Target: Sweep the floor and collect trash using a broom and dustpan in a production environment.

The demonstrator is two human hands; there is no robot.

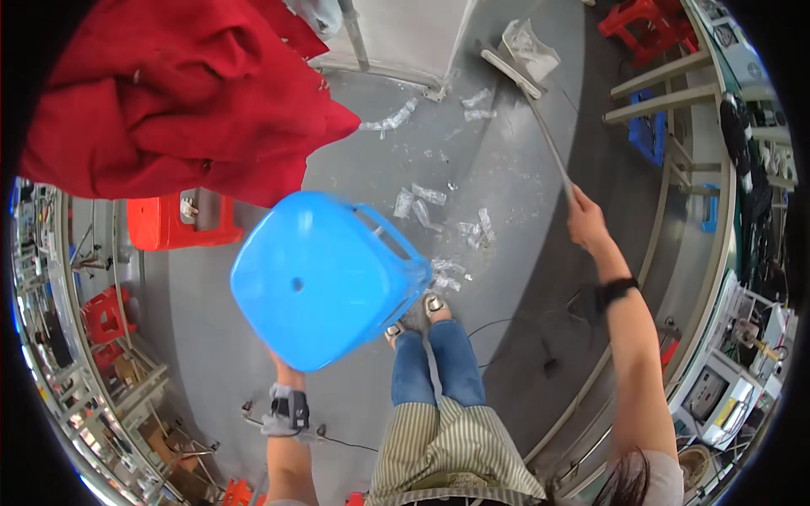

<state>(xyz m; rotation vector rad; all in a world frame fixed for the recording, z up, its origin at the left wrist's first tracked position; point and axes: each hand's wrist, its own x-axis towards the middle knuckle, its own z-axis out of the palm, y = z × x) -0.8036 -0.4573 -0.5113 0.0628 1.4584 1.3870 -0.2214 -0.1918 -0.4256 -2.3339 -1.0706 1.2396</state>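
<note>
toward the left, red cloth (186,93) spreads near a red stool (156,226). the left hand (288,376) meets the edge of a blue stool (325,287), its fingers hidden, so i cannot tell whether they grip. clear plastic scraps (429,195) lie scattered on gray floor (198,312). a broom (548,139) reaches from beside a pale dustpan (530,52) to the right hand (587,221), fingers clamped on its handle.

The blue stool (337,282) presents smooth, glossy plastic, and we note a similar moulded finish on the red stool (153,224). The red cloth (194,101) is matt and creased. Crinkled scraps (429,195) of clear, shiny film lie on the smooth, faintly lustrous floor (202,312). The striped apron (422,447) is matt fabric. We read the broom handle (550,143) as metal, though blur leaves this uncertain.
</note>
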